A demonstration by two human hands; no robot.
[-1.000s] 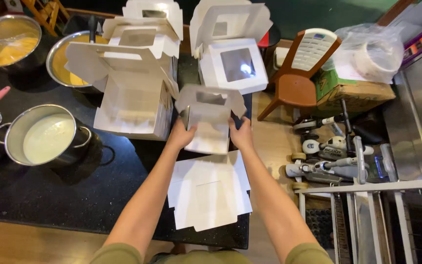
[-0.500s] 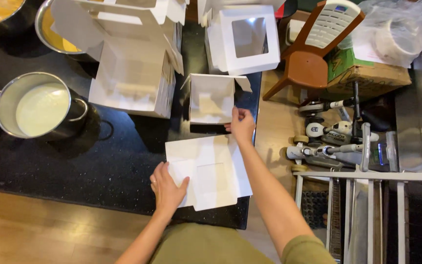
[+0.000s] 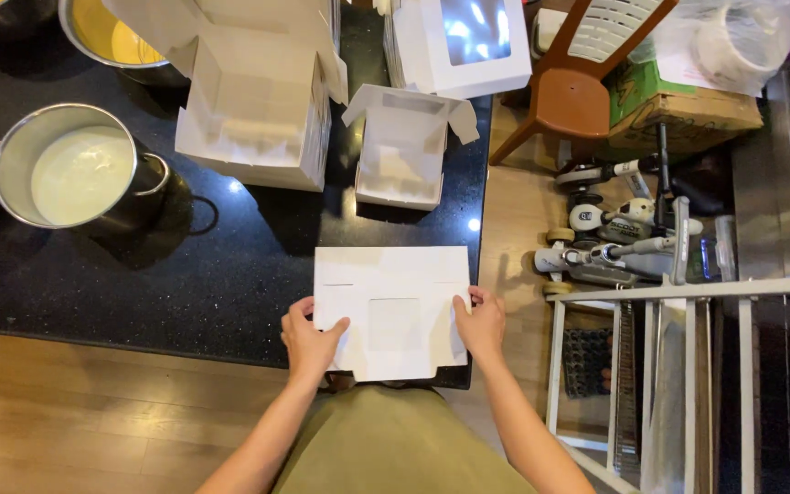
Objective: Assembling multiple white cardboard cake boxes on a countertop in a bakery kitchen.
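Observation:
A flat, unfolded white cardboard box blank with a small clear window lies at the near edge of the black counter. My left hand grips its left edge and my right hand grips its right edge, thumbs on top. Beyond it stands a small folded white box with its lid open. To the left of that, a stack of larger open white boxes rests on the counter.
A steel pot of pale cream liquid sits at the left, a pot of yellow batter behind it. A closed windowed white box stands at the back. Right of the counter are a wooden chair, scooters and a white rack.
My right hand left the small folded box and came back to the flat blank. Both hands now hold one flat blank by its two side edges, and the view has tilted down.

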